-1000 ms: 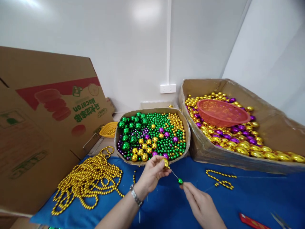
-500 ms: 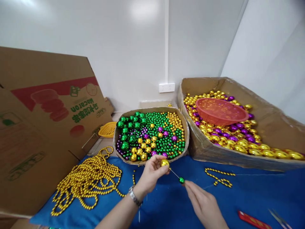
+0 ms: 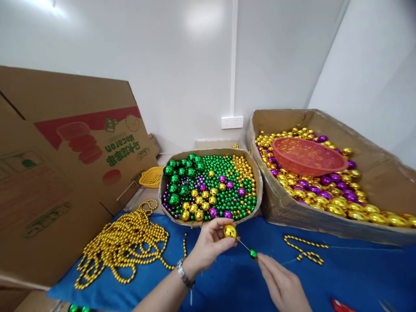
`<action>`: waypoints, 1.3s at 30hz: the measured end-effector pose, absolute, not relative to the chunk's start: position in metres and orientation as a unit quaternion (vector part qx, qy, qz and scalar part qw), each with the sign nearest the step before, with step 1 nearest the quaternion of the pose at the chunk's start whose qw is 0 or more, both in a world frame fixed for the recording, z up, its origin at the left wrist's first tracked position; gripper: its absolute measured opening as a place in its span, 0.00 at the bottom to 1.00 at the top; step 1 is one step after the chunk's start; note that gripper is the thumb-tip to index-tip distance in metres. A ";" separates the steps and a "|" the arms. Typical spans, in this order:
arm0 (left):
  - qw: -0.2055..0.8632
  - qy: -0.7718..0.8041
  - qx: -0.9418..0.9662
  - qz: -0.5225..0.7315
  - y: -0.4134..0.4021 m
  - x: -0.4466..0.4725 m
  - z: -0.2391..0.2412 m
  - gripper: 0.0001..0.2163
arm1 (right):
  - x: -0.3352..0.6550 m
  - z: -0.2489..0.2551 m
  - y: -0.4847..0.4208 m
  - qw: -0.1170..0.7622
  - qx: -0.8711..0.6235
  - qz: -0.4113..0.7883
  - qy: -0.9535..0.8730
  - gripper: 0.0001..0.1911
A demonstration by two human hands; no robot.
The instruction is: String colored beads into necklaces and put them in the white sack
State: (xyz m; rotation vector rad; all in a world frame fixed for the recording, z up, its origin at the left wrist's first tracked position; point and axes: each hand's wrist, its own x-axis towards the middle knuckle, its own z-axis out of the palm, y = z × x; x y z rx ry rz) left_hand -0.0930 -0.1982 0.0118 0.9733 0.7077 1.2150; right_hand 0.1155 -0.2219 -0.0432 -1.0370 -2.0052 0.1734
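Bead, gold point(image 3: 230, 231): pinched between thumb and fingertips of the left hand point(image 3: 208, 247), which is curled closed round it, wrist turned up.

Pin, thin and straight point(image 3: 243, 245): runs out of the gold bead, long axis slanting down and to the right from the left fingers toward the right fingers.

Bead, green, small point(image 3: 253, 254): sits at the far end of the pin, touching the fingertips of the right hand point(image 3: 281, 284). Those fingers lie nearly straight and close together; the thumb is hidden, so whether they grip the bead cannot be told. The right hand is the nearer to it.

Carton, small, of mixed beads point(image 3: 259, 190): just beyond the left fingers.

Strands, gold point(image 3: 126, 245): heaped well to the left of both hands on the blue cloth point(image 3: 357, 268).

Strand, short point(image 3: 305, 251): right of the right fingertips, apart from them.
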 end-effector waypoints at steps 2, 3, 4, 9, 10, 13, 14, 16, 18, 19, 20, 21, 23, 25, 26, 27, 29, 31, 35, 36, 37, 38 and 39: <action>0.665 0.310 0.423 0.533 -0.200 -0.093 0.013 0.19 | 0.116 -0.043 -0.221 0.425 -0.397 0.081 -0.810 0.18; 0.667 0.311 0.418 0.533 -0.200 -0.093 0.014 0.19 | 0.117 -0.043 -0.221 0.424 -0.391 0.084 -0.813 0.17; 0.665 0.312 0.418 0.534 -0.201 -0.093 0.015 0.19 | 0.117 -0.043 -0.221 0.422 -0.389 0.081 -0.815 0.17; 0.649 0.327 0.436 0.530 -0.202 -0.093 0.016 0.17 | 0.122 -0.047 -0.221 0.401 -0.405 0.022 -0.821 0.17; 0.651 0.328 0.435 0.529 -0.202 -0.094 0.016 0.17 | 0.123 -0.048 -0.221 0.395 -0.408 0.006 -0.823 0.18; 0.655 0.331 0.426 0.530 -0.202 -0.094 0.015 0.18 | 0.125 -0.051 -0.221 0.384 -0.413 -0.029 -0.825 0.19; 0.653 0.334 0.425 0.530 -0.202 -0.094 0.015 0.18 | 0.126 -0.052 -0.221 0.380 -0.414 -0.033 -0.826 0.19; 0.650 0.341 0.424 0.531 -0.202 -0.094 0.016 0.18 | 0.126 -0.052 -0.221 0.377 -0.413 -0.038 -0.828 0.18; 0.648 0.341 0.423 0.534 -0.202 -0.094 0.016 0.18 | 0.125 -0.052 -0.221 0.381 -0.405 -0.033 -0.830 0.17; 0.649 0.339 0.421 0.535 -0.203 -0.093 0.016 0.18 | 0.124 -0.052 -0.221 0.385 -0.402 -0.027 -0.831 0.17; 0.652 0.337 0.418 0.536 -0.203 -0.092 0.016 0.18 | 0.123 -0.051 -0.221 0.388 -0.400 -0.018 -0.830 0.17; 0.655 0.336 0.414 0.535 -0.204 -0.091 0.016 0.18 | 0.121 -0.050 -0.222 0.389 -0.400 -0.007 -0.830 0.18; 0.661 0.339 0.416 0.524 -0.205 -0.088 0.014 0.19 | 0.119 -0.048 -0.222 0.390 -0.405 0.009 -0.827 0.18; 0.665 0.341 0.422 0.513 -0.206 -0.086 0.011 0.20 | 0.116 -0.046 -0.224 0.395 -0.408 0.021 -0.823 0.17; 0.666 0.340 0.422 0.512 -0.207 -0.084 0.010 0.20 | 0.115 -0.045 -0.224 0.399 -0.414 0.036 -0.818 0.17; 0.668 0.339 0.418 0.513 -0.207 -0.084 0.009 0.20 | 0.114 -0.044 -0.225 0.400 -0.423 0.063 -0.811 0.16; 0.671 0.337 0.403 0.523 -0.206 -0.083 0.007 0.21 | 0.112 -0.043 -0.226 0.397 -0.440 0.138 -0.793 0.15; 0.670 0.340 0.397 0.527 -0.205 -0.084 0.005 0.21 | 0.111 -0.043 -0.225 0.387 -0.440 0.203 -0.785 0.14; 0.659 0.355 0.422 0.512 -0.209 -0.086 0.003 0.22 | 0.105 -0.045 -0.221 0.409 -0.414 0.198 -0.789 0.14; 0.656 0.358 0.437 0.501 -0.211 -0.088 0.003 0.22 | 0.103 -0.045 -0.219 0.419 -0.412 0.183 -0.788 0.14; 0.655 0.359 0.456 0.485 -0.213 -0.090 0.004 0.23 | 0.101 -0.044 -0.218 0.426 -0.408 0.171 -0.789 0.14; 0.652 0.358 0.479 0.465 -0.215 -0.093 0.005 0.24 | 0.099 -0.043 -0.218 0.430 -0.403 0.165 -0.791 0.14; 0.645 0.357 0.505 0.448 -0.216 -0.098 0.009 0.25 | 0.099 -0.042 -0.217 0.434 -0.395 0.161 -0.793 0.13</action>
